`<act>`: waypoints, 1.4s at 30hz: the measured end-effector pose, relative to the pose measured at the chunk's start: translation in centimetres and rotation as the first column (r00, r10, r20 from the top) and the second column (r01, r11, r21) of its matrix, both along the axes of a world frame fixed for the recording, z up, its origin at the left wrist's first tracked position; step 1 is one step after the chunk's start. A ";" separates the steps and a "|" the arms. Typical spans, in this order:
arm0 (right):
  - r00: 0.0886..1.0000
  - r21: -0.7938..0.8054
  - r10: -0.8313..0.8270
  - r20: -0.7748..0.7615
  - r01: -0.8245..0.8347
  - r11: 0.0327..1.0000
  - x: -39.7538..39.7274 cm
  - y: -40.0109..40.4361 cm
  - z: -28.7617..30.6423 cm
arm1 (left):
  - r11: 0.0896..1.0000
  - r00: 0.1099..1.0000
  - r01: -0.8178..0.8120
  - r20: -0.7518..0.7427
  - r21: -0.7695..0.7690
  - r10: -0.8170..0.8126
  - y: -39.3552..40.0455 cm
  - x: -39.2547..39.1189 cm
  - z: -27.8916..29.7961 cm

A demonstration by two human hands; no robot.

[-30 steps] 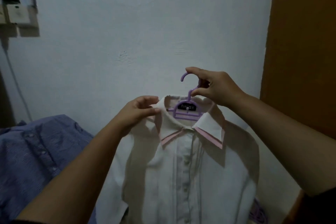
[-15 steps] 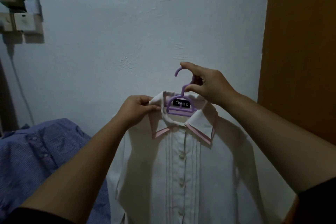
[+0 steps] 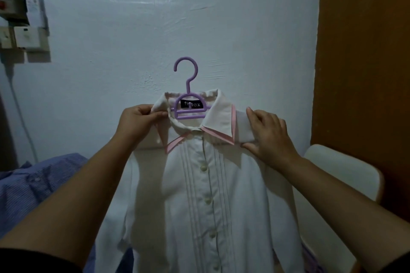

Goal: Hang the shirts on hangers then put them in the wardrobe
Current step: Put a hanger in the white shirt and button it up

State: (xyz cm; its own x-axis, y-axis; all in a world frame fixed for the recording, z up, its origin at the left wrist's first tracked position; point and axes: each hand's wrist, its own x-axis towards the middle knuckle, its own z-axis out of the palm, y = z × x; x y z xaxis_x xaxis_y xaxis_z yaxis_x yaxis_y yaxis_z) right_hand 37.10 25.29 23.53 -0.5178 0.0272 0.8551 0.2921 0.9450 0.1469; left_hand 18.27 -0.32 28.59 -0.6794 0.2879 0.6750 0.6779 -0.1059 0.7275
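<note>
White shirt [image 3: 206, 184] up on the purple hanger [image 3: 188, 104], dead centre, front facing out, buttons done up, pink-edged collar spread open. Hanger hook poking up at 12 o'clock of the collar, touching nothing, black label showing inside the neck. Left hand [image 3: 137, 124] at 9 o'clock of the collar, fingers [image 3: 155, 115] narrow, pinching the left collar flap. Right hand [image 3: 269, 137] at 3 o'clock, laid on the shoulder seam, fingers fairly straight along the top, thumb tucked under the front edge, so gripping the cloth there. Blue striped shirt [image 3: 33, 184] crumpled way out at 8 o'clock, can't tell what it's lying on. Pale chair back [image 3: 346, 170] at 4 o'clock just behind the right sleeve. Brown wooden panel [image 3: 363, 73] filling the 3 o'clock side, wardrobe or door, can't say. Wall switch boxes [image 3: 22, 29] at 10 o'clock.
</note>
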 end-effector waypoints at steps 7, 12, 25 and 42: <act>0.951 0.234 0.233 -0.203 -0.183 0.955 0.0 1.4 0.0 | 0.999 0.995 -0.006 0.103 0.052 0.001 0.1 0.1 0.2; 0.987 -0.175 0.152 -0.048 -0.158 0.972 0.3 1.7 1.3 | 0.999 0.994 0.042 0.105 0.005 -0.042 0.4 0.5 0.2; 0.932 -0.446 0.326 -0.159 -0.362 0.819 0.7 1.0 3.1 | 1.000 0.999 -0.027 -0.031 0.012 0.027 0.8 0.6 1.5; 0.922 -0.353 0.331 -0.202 -0.384 0.853 -0.1 0.0 2.5 | 0.994 0.994 -0.103 -0.042 -0.025 0.102 0.2 -0.1 0.3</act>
State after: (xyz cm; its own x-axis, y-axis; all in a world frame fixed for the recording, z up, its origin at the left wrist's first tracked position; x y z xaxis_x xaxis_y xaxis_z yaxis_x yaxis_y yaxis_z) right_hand 37.04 25.27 26.05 -0.4399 0.1964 0.8763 -0.0854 0.9622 -0.2585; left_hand 18.17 -0.11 28.92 -0.6783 0.2366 0.6956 0.7134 -0.0145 0.7006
